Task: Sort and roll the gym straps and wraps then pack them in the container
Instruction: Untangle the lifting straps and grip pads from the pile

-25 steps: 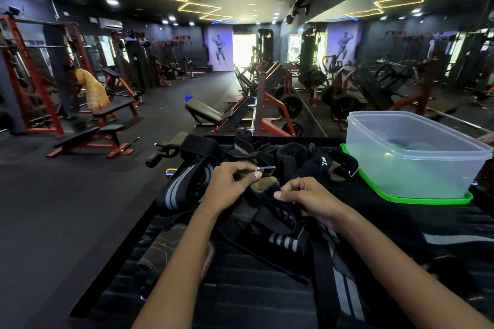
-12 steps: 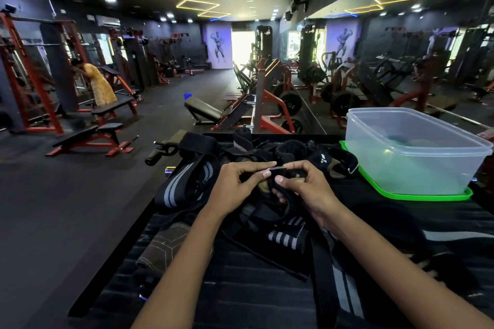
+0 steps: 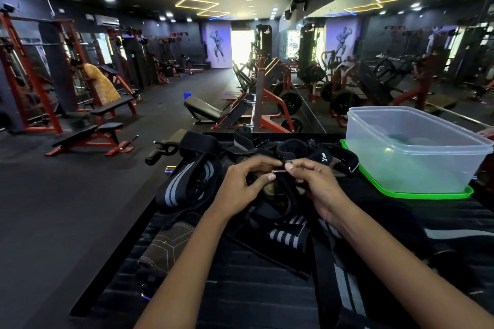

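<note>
Nearest: black desk (image 3: 240, 288) surface, a long black strap (image 3: 324, 275) running toward the camera, a brown stitched wrap (image 3: 167, 246) at left edge. Mid: left hand (image 3: 240, 184) and right hand (image 3: 315, 184) meet over the heap of straps (image 3: 267, 211); both grips pinch a small metal buckle (image 3: 278, 171) between thumb and fingertips, ends touching. Grey-striped black wrap (image 3: 187, 184) just left of left hand. Farther right: clear plastic container (image 3: 411, 152), open, standing on its green lid (image 3: 427, 193). Beyond: gym benches (image 3: 91, 136), a person (image 3: 99, 83).
</note>
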